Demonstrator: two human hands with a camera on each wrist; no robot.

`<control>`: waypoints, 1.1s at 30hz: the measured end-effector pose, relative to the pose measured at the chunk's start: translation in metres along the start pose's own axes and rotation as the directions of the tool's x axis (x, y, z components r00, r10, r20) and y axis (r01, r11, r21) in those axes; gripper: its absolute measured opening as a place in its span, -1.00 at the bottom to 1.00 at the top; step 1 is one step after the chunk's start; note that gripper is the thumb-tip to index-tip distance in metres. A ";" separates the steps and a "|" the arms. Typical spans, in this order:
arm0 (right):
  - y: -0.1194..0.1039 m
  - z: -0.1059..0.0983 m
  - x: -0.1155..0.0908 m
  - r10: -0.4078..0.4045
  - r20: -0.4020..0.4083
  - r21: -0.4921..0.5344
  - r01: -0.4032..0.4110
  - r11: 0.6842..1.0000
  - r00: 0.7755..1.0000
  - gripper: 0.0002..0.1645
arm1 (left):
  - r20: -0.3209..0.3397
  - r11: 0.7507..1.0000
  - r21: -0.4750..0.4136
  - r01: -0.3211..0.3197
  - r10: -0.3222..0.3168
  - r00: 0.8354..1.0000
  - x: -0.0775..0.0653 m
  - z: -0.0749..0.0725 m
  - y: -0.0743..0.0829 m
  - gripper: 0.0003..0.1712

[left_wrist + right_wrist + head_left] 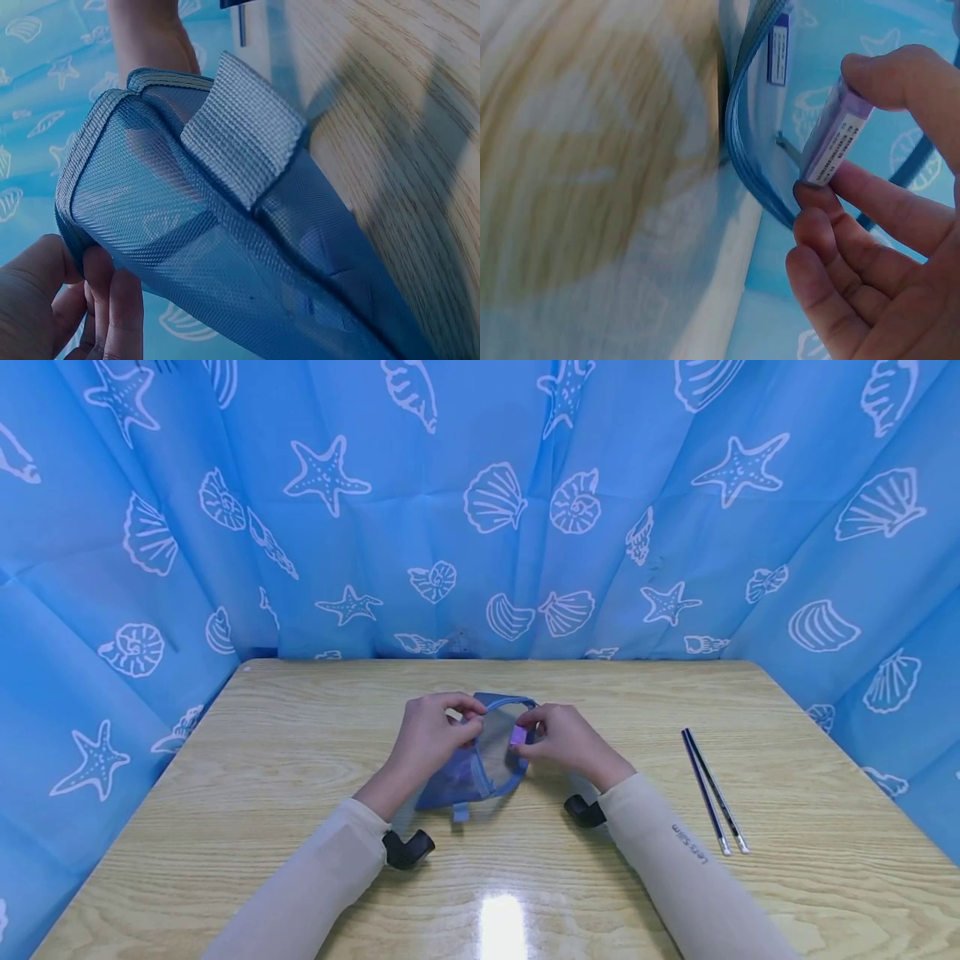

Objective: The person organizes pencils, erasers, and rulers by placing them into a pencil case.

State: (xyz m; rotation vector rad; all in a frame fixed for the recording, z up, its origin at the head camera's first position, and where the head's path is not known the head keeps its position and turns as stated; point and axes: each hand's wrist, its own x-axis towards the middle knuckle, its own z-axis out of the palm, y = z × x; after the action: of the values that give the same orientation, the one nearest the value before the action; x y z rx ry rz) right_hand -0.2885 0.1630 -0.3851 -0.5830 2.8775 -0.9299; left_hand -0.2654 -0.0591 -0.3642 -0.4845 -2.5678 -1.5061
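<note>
The pouch (pixel 450 777) sits around the middle of the counter (pixel 300 727), short of its far edge, mouth spread open. The left hand (pixel 435 731) pinches its rim between thumb and fingers; the right hand (pixel 562 739), apart from the left, pinches a purple block (pixel 518 735) at the mouth. A second block (pixel 778 49) shows just past the zip. A tab (pixel 461 812) juts from the pouch toward the near edge. Two pencils (pixel 706 793) lie toward the counter's right edge, and a curtain (pixel 420 535) hangs behind the far edge.
</note>
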 end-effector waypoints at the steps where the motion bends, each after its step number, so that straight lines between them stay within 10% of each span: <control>1: -0.001 0.001 0.001 0.000 -0.003 -0.004 0.000 1.000 1.000 -0.54 | 0.001 1.000 0.000 -0.002 0.002 1.000 0.000 0.000 0.000 -0.85; 33: -0.015 0.028 0.024 0.044 0.004 0.031 -0.045 0.999 0.999 -0.53 | 0.002 1.000 0.008 -0.011 0.011 1.000 0.001 0.001 -0.002 -0.84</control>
State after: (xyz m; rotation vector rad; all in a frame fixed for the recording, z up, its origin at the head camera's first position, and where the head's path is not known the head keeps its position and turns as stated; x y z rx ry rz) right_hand -0.3014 0.1275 -0.3984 -0.5151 2.8553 -0.9646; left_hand -0.2670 -0.0588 -0.3665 -0.4985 -2.5668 -1.4917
